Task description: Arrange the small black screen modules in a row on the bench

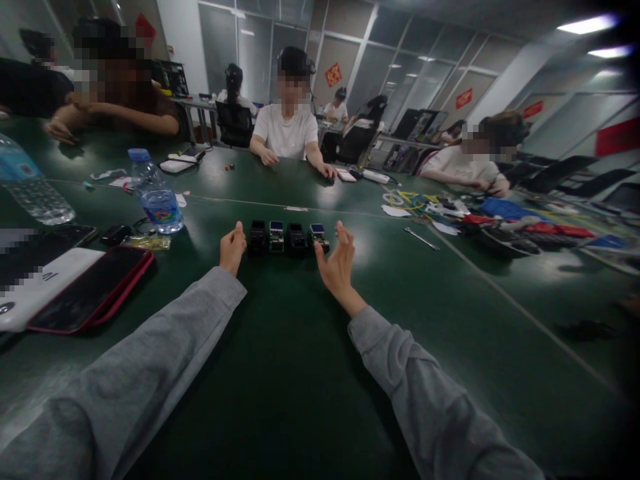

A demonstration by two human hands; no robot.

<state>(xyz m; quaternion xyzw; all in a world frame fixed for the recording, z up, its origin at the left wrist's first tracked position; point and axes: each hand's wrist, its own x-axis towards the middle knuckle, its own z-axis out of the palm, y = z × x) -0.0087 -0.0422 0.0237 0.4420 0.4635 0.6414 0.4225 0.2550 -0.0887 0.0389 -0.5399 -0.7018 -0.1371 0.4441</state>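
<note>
Four-part row aside, several small devices stand side by side on the green table between my hands. Leftmost is a black casing (257,237), then a circuit board with a small screen (277,237), a second black casing (297,240) and a second circuit board with a screen (317,230). My left hand (233,251) is upright just left of the first casing, open and holding nothing. At the right end, my right hand (339,263) is open, thumb apart from the curved fingers. Its thumb overlaps the second board's edge; whether they touch I cannot tell.
Left are a water bottle (157,197), a larger bottle (33,183) and a red-cased phone (95,290). A wrench (421,239) lies to the right, before a heap of cables and tools (525,227). Co-workers sit across the table.
</note>
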